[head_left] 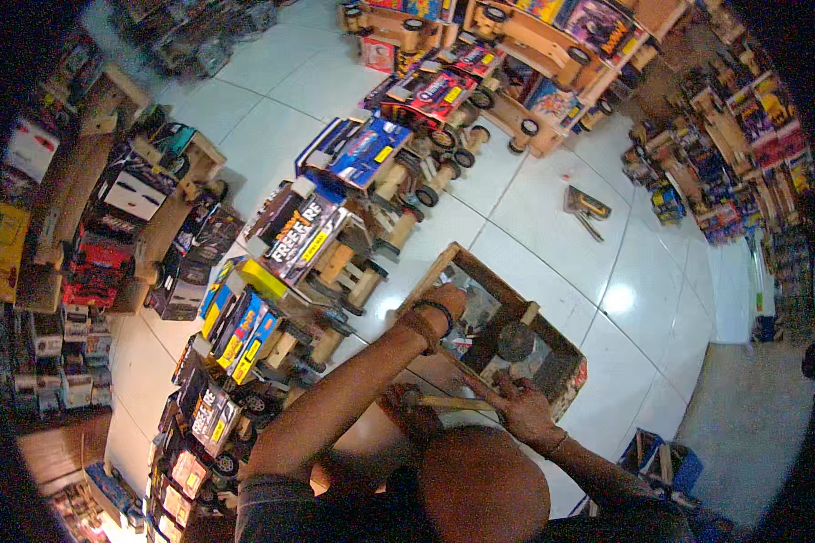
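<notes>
My left hand [445, 306], with a dark band at the wrist, reaches over the left side of an open wooden box [545, 328]. Its fingers are curled, and what they hold, if anything, is hidden. My right hand [527, 413] is at the box's near edge, its fingers bent at one end of a pale wooden stick [457, 403]. The stick lies nearly level in front of my knee [484, 475]. Inside the box are a round dark piece [515, 342] and small loose bits too unclear to name.
A row of toy trucks [299, 226] with printed sides and black wheels runs along the left. More toy trucks [552, 36] stand at the back, others [109, 217] at far left. Pliers-like tool [587, 206] lies on white floor tiles [552, 258]. A blue container [666, 462] sits lower right.
</notes>
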Available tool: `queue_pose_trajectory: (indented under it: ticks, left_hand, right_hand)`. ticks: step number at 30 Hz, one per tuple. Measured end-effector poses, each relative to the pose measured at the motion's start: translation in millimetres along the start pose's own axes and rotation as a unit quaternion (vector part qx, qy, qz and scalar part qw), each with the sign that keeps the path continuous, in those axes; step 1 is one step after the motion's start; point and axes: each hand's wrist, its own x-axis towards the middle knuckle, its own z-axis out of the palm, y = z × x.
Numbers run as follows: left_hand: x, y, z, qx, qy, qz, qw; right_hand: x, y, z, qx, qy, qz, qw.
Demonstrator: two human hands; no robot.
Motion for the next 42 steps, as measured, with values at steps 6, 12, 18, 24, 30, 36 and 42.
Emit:
queue_pose_trajectory:
  ticks: [6, 12, 18, 24, 30, 36, 42]
  left_hand:
    - [9, 25, -1, -0.038, 0.005, -0.003, 0.999]
    - [14, 23, 0, -0.075, -0.006, 0.049, 0.996]
    - [25, 33, 5, -0.013, -0.044, 0.028, 0.999]
    - [-16, 55, -51, -0.133, 0.13, 0.082, 0.979]
    - [-66, 128, -100, -0.392, 0.142, 0.11, 0.902]
    - [-10, 194, 25, -0.077, -0.194, 0.193, 0.959]
    - [18, 194, 152, 0.234, 0.085, 0.034, 0.968]
  right_hand:
    - [-48, 12, 25, -0.001, 0.052, -0.003, 0.999]
    - [-89, 29, 37, 0.025, 0.119, 0.101, 0.987]
    - [-88, 39, 35, 0.232, 0.346, 0.262, 0.87]
    - [-62, 72, 38, 0.273, 0.439, 0.323, 0.792]
    - [-52, 97, 45, 0.386, 0.376, 0.352, 0.765]
    - [-39, 93, 32, 0.314, 0.405, 0.301, 0.804]
    - [-47, 85, 27, 0.379, 0.297, 0.398, 0.781]
